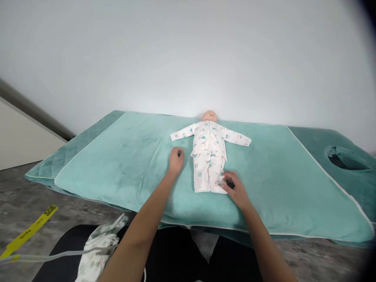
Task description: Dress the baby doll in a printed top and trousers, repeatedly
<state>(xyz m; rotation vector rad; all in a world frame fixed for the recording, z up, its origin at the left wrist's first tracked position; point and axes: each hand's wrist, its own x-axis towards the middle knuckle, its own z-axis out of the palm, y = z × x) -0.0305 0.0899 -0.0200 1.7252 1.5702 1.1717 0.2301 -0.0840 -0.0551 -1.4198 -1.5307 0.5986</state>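
On the bed lies a baby doll (209, 116) on its back, arms stretched out to the sides. It has on a white patterned long-sleeved top (209, 137) and matching trousers (202, 172). My left hand (176, 159) is just below the sleeve on the left, apart from the clothes. Its fingers are loosely curled into a ring, with nothing visible in them. At the lower right trouser leg is my right hand (235, 191), thumb and forefinger apart beside the hem. Whether they touch the cloth I cannot tell.
A teal padded cover (123, 156) spreads over the bed, with a face hole (348, 159) at its right end. White wall (188, 58) stands behind. Patterned cloth (96, 254) rests on a black seat at lower left, near a pale cable (55, 256) and yellow tag (32, 229).
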